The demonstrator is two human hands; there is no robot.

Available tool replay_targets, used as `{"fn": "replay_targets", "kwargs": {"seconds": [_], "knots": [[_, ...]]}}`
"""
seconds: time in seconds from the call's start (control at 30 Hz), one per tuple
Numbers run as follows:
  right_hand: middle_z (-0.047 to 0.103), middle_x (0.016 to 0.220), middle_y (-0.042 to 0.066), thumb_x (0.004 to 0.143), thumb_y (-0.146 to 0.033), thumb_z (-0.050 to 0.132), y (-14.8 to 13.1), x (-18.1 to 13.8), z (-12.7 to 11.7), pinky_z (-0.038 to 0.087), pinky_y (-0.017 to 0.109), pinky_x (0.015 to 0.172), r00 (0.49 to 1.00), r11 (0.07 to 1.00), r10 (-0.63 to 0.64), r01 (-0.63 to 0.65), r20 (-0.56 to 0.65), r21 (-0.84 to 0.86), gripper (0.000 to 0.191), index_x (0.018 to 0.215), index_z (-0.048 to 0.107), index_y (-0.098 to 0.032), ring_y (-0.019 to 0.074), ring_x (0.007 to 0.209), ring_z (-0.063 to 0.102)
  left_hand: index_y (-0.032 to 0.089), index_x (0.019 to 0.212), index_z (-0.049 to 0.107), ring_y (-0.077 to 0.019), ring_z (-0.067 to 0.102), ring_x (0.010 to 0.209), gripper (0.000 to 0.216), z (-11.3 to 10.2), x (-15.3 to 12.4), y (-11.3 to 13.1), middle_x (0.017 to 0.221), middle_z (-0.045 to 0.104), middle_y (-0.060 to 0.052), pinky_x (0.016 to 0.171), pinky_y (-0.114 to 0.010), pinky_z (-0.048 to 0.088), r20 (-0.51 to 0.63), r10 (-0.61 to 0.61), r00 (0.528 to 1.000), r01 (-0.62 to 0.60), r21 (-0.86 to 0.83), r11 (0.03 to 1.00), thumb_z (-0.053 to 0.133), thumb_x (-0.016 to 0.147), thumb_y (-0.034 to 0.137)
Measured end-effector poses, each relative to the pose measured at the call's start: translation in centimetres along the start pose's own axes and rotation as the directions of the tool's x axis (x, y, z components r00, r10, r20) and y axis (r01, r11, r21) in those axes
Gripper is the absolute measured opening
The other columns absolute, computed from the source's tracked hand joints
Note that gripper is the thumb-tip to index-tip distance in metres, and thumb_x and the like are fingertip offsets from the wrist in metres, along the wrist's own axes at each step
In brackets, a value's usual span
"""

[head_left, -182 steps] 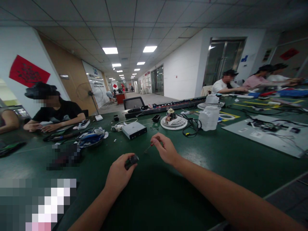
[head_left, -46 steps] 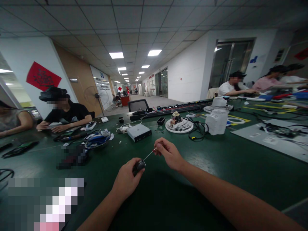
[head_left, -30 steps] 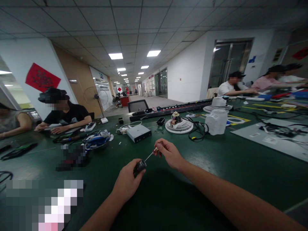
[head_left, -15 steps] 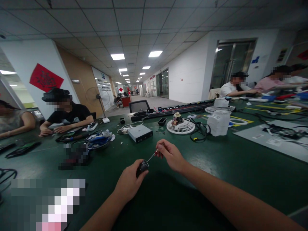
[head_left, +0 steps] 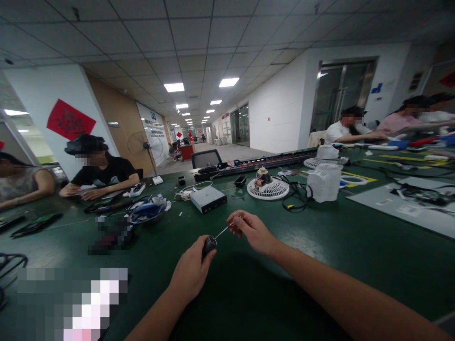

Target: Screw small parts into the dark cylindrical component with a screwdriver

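My left hand is wrapped round a small dark cylindrical part, its round end turned up and to the right. A screwdriver with a thin metal shaft slants down from my right hand, which pinches its handle. The shaft's tip meets the end of the dark part; the exact contact point is too small to make out. Both hands are held over the green table. Beyond them lies a silver disc drive with a black front.
Behind the drive is a white cable. To the right stand a white fan grille with a motor, a black cable and a white housing. A grey board lies far right. Co-workers sit left and right.
The view has shifted slightly. My left hand and the dark part have turned a little, and the screwdriver stays at the part's end in my right hand.
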State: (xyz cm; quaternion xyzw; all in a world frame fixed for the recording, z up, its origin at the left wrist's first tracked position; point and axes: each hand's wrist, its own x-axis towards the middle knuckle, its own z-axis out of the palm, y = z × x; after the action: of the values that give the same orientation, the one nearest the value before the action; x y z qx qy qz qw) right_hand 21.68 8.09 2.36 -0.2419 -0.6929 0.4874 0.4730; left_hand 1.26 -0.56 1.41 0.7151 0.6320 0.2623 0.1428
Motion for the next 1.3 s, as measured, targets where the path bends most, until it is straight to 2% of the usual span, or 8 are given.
{"fn": "replay_targets", "kwargs": {"seconds": [0.2,0.5,0.8,0.93,1.07,1.13,1.2,1.3], "knots": [[0.063,0.075,0.003,0.092,-0.055,0.053,-0.1,-0.2,-0.1,0.043,0.026,0.059,0.999,0.999,-0.048,0.048,0.017,0.002,0.040,0.089,0.064,-0.016,0.0148,0.069,0.060,0.023,0.125,0.054,-0.0243,0.062,0.106,0.035,0.3,0.1,-0.1,0.120,0.065,-0.007,0.091,-0.037,0.045,-0.015,0.035,0.999,-0.034,0.033,0.999,0.045,0.094,0.036],[0.064,0.077,0.003,0.093,-0.052,0.053,0.1,-0.2,0.0,0.043,0.025,0.059,0.996,0.999,-0.048,0.049,0.072,-0.014,0.037,0.093,0.063,-0.016,0.0150,0.071,0.062,0.024,0.127,0.056,-0.0233,0.064,0.104,0.036,0.2,0.1,-0.2,0.120,0.066,-0.007,0.089,-0.036,0.047,-0.044,0.074,0.996,-0.072,0.050,0.996,0.048,0.093,0.035],[0.067,0.080,0.004,0.096,-0.042,0.050,-0.9,-0.6,0.1,0.048,0.029,0.069,0.988,0.971,-0.106,0.126,0.108,-0.202,0.028,0.093,0.062,-0.017,0.0160,0.075,0.064,0.025,0.125,0.058,-0.0230,0.064,0.104,0.037,0.4,0.3,-0.6,0.120,0.066,-0.005,0.092,-0.035,0.046,-0.059,0.079,0.995,-0.074,0.090,0.993,0.055,0.089,0.033],[0.066,0.082,0.004,0.097,-0.031,0.050,-1.4,-1.1,0.3,0.047,0.030,0.072,0.970,0.866,-0.233,0.240,0.071,-0.438,0.019,0.091,0.063,-0.018,0.0168,0.076,0.062,0.026,0.121,0.061,-0.0220,0.065,0.102,0.034,0.4,0.3,-0.7,0.117,0.068,-0.004,0.092,-0.034,0.046,-0.066,0.071,0.995,-0.062,0.129,0.990,0.058,0.086,0.030],[0.062,0.084,0.006,0.094,-0.024,0.050,-1.9,-1.3,-0.1,0.045,0.034,0.079,0.900,0.685,-0.437,0.338,0.007,-0.645,0.015,0.083,0.058,-0.018,0.0196,0.083,0.057,0.027,0.113,0.066,-0.0220,0.065,0.101,0.030,0.2,0.4,-0.6,0.112,0.070,-0.003,0.091,-0.034,0.046,-0.047,0.029,0.998,-0.020,0.173,0.985,0.061,0.084,0.030],[0.060,0.086,0.007,0.094,-0.022,0.048,-2.1,-1.0,-0.5,0.044,0.035,0.081,0.878,0.616,-0.479,0.345,0.012,-0.708,0.015,0.082,0.055,-0.018,0.0207,0.086,0.055,0.027,0.114,0.066,-0.0225,0.065,0.101,0.031,0.1,0.4,-0.6,0.112,0.070,-0.003,0.090,-0.035,0.047,-0.046,-0.004,0.999,0.012,0.182,0.983,0.061,0.084,0.033],[0.060,0.089,0.008,0.095,-0.018,0.044,-2.1,-0.5,-1.2,0.044,0.034,0.081,0.889,0.573,-0.454,0.335,0.050,-0.748,0.014,0.089,0.056,-0.017,0.0205,0.087,0.054,0.028,0.115,0.066,-0.0228,0.065,0.102,0.033,0.1,0.4,-0.6,0.113,0.070,-0.002,0.089,-0.035,0.048,-0.043,-0.022,0.999,0.030,0.181,0.983,0.060,0.084,0.034],[0.065,0.090,0.008,0.093,-0.015,0.046,-1.9,0.2,-2.3,0.044,0.033,0.080,0.952,0.485,-0.273,0.259,0.137,-0.835,0.016,0.096,0.061,-0.018,0.0209,0.088,0.057,0.028,0.115,0.066,-0.0233,0.065,0.102,0.033,0.0,0.3,-0.7,0.113,0.071,-0.002,0.088,-0.036,0.049,-0.036,-0.026,0.999,0.032,0.169,0.985,0.060,0.083,0.036]]}}
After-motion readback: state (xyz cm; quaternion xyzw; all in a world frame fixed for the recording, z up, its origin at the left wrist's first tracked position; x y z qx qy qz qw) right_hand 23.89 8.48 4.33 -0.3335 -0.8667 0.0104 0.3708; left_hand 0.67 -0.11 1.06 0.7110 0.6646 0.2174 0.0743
